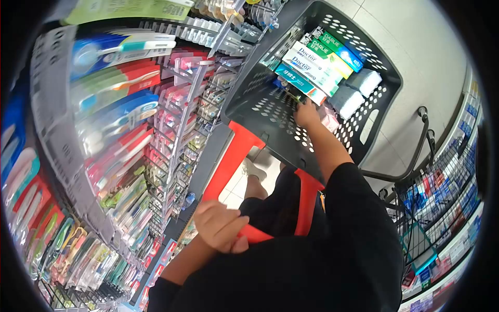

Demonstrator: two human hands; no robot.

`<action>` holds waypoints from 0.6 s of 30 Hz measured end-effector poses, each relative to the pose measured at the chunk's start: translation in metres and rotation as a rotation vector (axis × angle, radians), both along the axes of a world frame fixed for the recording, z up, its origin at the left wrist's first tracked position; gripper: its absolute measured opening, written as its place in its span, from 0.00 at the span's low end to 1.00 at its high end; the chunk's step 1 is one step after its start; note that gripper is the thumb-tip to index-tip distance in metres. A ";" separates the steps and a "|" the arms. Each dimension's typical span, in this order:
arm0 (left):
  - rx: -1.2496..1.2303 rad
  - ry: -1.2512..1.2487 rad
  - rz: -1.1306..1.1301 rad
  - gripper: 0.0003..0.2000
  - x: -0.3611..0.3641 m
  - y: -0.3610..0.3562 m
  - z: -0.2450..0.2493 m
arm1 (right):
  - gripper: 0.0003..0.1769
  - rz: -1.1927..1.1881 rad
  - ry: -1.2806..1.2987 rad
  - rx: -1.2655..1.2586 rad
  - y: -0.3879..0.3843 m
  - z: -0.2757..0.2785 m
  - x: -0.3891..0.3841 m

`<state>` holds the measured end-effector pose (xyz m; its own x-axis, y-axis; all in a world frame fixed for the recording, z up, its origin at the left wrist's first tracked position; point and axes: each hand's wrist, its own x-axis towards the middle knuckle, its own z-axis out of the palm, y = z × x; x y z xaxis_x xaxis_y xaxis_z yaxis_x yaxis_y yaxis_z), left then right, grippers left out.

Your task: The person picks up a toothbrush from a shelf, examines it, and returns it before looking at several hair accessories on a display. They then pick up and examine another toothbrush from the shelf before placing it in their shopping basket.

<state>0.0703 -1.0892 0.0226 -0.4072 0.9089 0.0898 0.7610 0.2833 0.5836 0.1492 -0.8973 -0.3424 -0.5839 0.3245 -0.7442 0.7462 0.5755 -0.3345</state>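
Observation:
My left hand [221,226] is wrapped round the red handle [254,235] of a dark grey shopping basket cart [270,132]. Down inside the basket, my right hand [307,113] reaches to the lower end of several toothpaste boxes [309,61]. Its fingertips are partly hidden, and I cannot make out what they hold. The boxes are green, white and teal and lie side by side. Beside them are two grey-and-white packs [347,101] and a pink pack [328,119], close to my right wrist.
Racks of packaged toothbrushes [122,78] rise along the left, near the cart. A black wire basket [434,203] on a metal frame stands at the right, before stocked shelves [470,208]. Pale floor tiles [416,57] show beyond the cart. A foot [253,169] shows below it.

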 end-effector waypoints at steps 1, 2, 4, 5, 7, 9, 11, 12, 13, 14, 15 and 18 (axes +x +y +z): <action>-0.039 -0.003 -0.016 0.12 0.000 -0.001 0.001 | 0.19 -0.017 -0.051 -0.017 -0.001 -0.010 -0.003; -0.064 -0.003 -0.037 0.12 -0.001 -0.004 0.002 | 0.19 -0.035 -0.101 -0.034 -0.002 -0.020 -0.010; -0.094 -0.006 -0.064 0.12 -0.005 -0.004 0.003 | 0.18 0.013 -0.128 -0.037 -0.003 -0.039 -0.017; -0.107 -0.009 -0.076 0.13 -0.007 -0.003 0.003 | 0.18 0.036 -0.126 -0.065 -0.002 -0.047 -0.018; -0.104 -0.017 -0.072 0.14 -0.009 0.001 0.002 | 0.18 0.084 -0.121 -0.113 0.000 -0.058 -0.019; -0.085 -0.023 -0.067 0.13 -0.009 0.001 0.001 | 0.16 0.098 -0.038 -0.071 -0.004 -0.057 -0.014; -0.074 -0.009 -0.041 0.12 -0.008 0.002 0.000 | 0.16 0.091 0.006 -0.065 -0.004 -0.058 -0.010; -0.064 -0.001 -0.027 0.12 -0.007 0.003 -0.001 | 0.16 0.130 0.086 -0.038 -0.003 -0.056 -0.007; -0.057 0.010 -0.013 0.12 -0.006 0.005 -0.001 | 0.16 0.172 0.166 -0.011 -0.003 -0.046 -0.003; -0.048 0.020 0.004 0.12 -0.005 0.006 -0.001 | 0.17 0.218 0.244 0.016 -0.004 -0.033 0.000; -0.038 0.031 0.020 0.12 -0.005 0.008 -0.001 | 0.17 0.209 0.293 0.031 -0.005 -0.020 0.005; 0.099 0.036 0.054 0.11 -0.002 0.009 -0.007 | 0.17 0.155 0.485 0.110 0.006 0.044 0.005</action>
